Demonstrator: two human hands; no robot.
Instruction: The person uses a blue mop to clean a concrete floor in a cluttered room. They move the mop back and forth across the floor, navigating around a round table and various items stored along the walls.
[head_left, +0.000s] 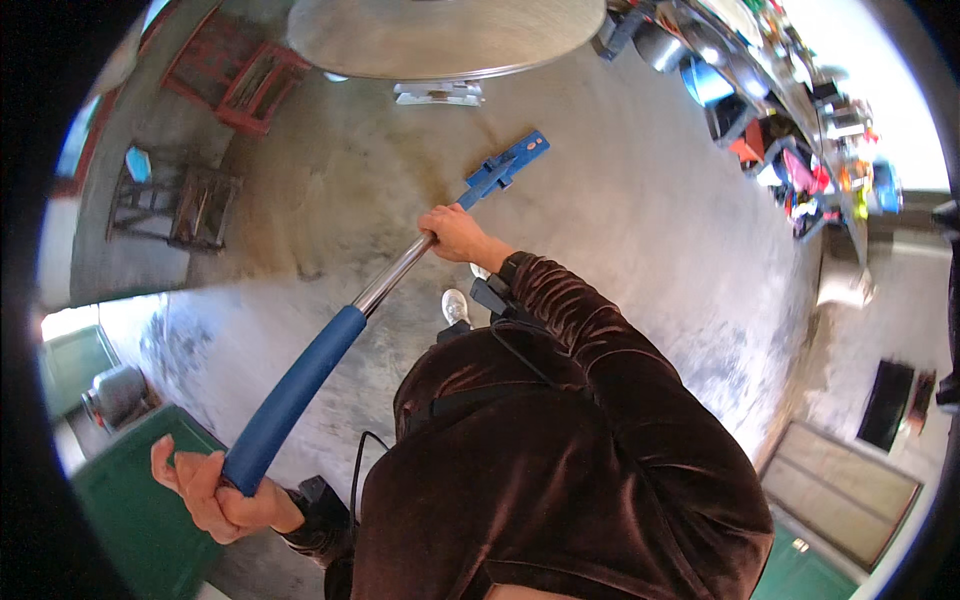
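A flat mop slants across the view, its blue head (510, 166) lying on the concrete floor. My right hand (461, 236) is wrapped around the shaft just above the head, where the bare metal pole (394, 276) meets the blue plastic. At the lower left, my left hand (225, 491) holds the end of the long blue foam grip (296, 397), with some fingers loosely raised. A white shoe (454, 306) shows below the pole; the other foot is mostly hidden behind my right wrist.
A round table (446, 37) stands ahead, with a white object (439, 93) beneath it. Red wooden furniture (259, 86) and a dark wooden chair (202, 206) are at left. Clutter, including a blue bucket (706, 81), lines the right side. A green door panel (142, 502) is lower left.
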